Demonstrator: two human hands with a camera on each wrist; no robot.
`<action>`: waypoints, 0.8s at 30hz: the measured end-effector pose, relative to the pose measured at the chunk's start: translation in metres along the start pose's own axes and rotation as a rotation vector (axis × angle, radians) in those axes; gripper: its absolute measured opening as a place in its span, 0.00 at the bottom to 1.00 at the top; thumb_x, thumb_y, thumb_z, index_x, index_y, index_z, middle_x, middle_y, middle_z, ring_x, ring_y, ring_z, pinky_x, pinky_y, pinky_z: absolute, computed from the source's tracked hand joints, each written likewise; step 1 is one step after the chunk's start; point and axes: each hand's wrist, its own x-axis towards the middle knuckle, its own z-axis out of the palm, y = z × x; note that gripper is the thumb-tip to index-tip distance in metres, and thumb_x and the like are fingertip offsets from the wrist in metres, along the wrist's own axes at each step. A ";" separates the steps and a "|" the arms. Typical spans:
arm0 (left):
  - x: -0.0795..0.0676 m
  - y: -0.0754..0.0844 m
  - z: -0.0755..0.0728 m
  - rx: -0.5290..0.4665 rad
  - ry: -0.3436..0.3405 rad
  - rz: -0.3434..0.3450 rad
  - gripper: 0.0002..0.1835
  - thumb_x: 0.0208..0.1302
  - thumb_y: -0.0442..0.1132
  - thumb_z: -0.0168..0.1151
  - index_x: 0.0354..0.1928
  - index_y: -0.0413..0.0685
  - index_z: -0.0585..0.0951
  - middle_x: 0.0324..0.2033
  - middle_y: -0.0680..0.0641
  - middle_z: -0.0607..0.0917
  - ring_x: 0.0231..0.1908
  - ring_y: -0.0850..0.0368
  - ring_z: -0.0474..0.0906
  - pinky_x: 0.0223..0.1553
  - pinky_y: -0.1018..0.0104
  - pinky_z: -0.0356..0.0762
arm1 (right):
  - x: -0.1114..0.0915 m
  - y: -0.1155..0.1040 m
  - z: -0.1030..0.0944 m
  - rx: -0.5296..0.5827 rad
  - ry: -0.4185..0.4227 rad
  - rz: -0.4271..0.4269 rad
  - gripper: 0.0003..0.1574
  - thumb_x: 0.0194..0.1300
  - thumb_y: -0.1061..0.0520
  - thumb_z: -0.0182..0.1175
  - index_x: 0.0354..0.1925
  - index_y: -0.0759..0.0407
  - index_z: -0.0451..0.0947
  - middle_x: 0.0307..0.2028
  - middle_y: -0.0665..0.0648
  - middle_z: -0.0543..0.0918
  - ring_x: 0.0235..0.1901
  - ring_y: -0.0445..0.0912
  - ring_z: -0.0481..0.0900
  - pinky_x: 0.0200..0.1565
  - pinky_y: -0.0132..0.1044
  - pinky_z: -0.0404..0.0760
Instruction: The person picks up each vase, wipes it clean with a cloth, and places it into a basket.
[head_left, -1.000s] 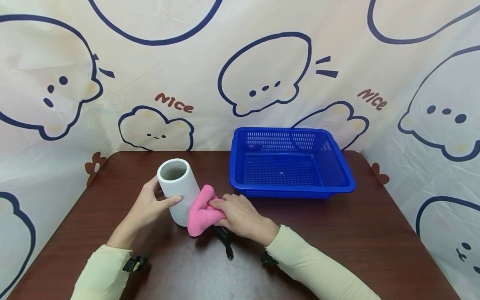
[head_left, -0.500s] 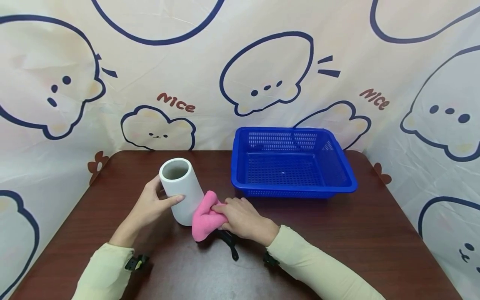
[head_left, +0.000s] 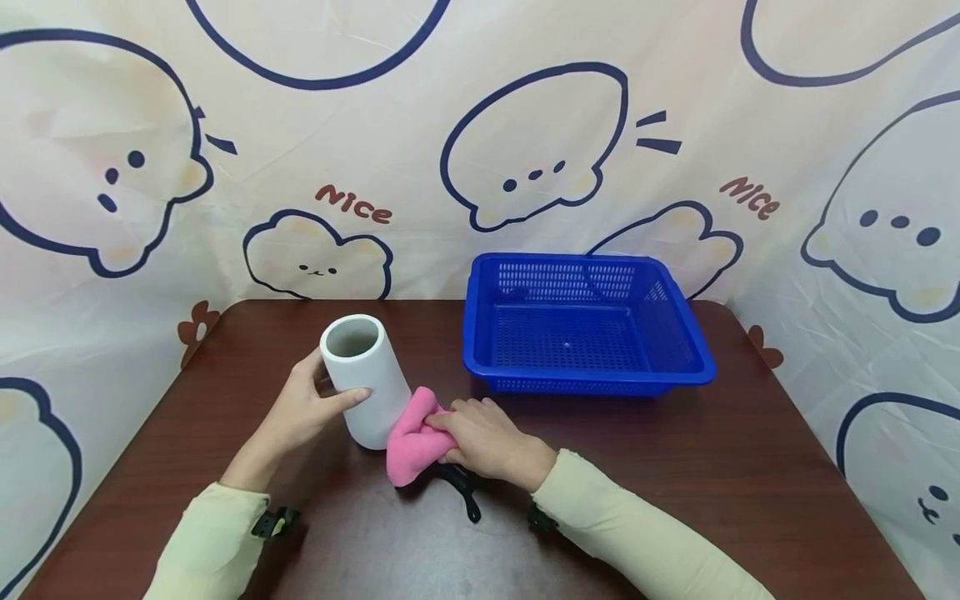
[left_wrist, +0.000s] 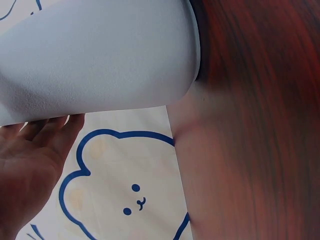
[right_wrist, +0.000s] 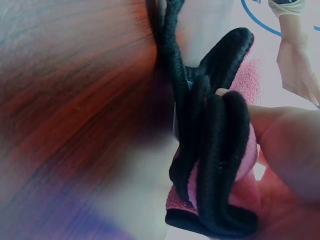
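A white vase, or a tall round holder with an open top (head_left: 371,387), stands on the brown table's left half. My left hand (head_left: 303,408) grips it, thumb across the front and fingers round the far left side; the left wrist view shows the fingertips (left_wrist: 75,122) against its wall. My right hand (head_left: 483,437) holds a bunched pink cloth (head_left: 416,446) against the vase's lower right side. Black edging (right_wrist: 215,165) folds along the cloth in the right wrist view, and a black end (head_left: 461,492) trails on the table. The right fingertips are partly hidden in the folds.
A blue plastic basket (head_left: 588,379) with pierced walls sits at the back right of the table (head_left: 675,483), behind my right hand. A cartoon-printed white sheet (head_left: 420,150) hangs behind the table and along both sides.
My right hand and the pink cloth have slid slightly down and to the right along the vase's lower side. The black end has shifted with them. My left hand keeps its grip.
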 end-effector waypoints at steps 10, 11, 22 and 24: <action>0.001 -0.001 0.000 0.001 -0.002 0.005 0.34 0.61 0.38 0.72 0.69 0.50 0.70 0.56 0.49 0.80 0.51 0.70 0.78 0.51 0.74 0.78 | 0.001 0.000 0.002 -0.014 -0.034 -0.001 0.25 0.64 0.44 0.69 0.59 0.41 0.80 0.40 0.50 0.85 0.42 0.44 0.79 0.39 0.35 0.72; 0.001 -0.001 -0.001 0.001 -0.002 0.005 0.34 0.61 0.38 0.72 0.69 0.50 0.70 0.56 0.49 0.80 0.51 0.70 0.78 0.51 0.74 0.78 | 0.002 0.000 0.002 -0.016 -0.038 0.001 0.25 0.64 0.44 0.69 0.59 0.41 0.80 0.41 0.50 0.85 0.42 0.44 0.79 0.39 0.35 0.72; 0.001 -0.001 0.000 0.000 0.006 0.017 0.35 0.61 0.37 0.72 0.69 0.49 0.70 0.56 0.50 0.80 0.51 0.72 0.77 0.52 0.75 0.77 | 0.002 -0.001 0.004 0.001 -0.070 0.023 0.28 0.65 0.43 0.69 0.63 0.40 0.79 0.44 0.51 0.86 0.43 0.44 0.79 0.43 0.37 0.74; 0.001 -0.002 0.000 0.000 0.006 0.018 0.35 0.61 0.37 0.72 0.69 0.49 0.70 0.56 0.49 0.80 0.51 0.72 0.77 0.52 0.75 0.77 | 0.001 -0.002 0.003 0.013 -0.075 0.027 0.29 0.65 0.44 0.69 0.63 0.41 0.79 0.44 0.51 0.86 0.43 0.44 0.78 0.44 0.37 0.74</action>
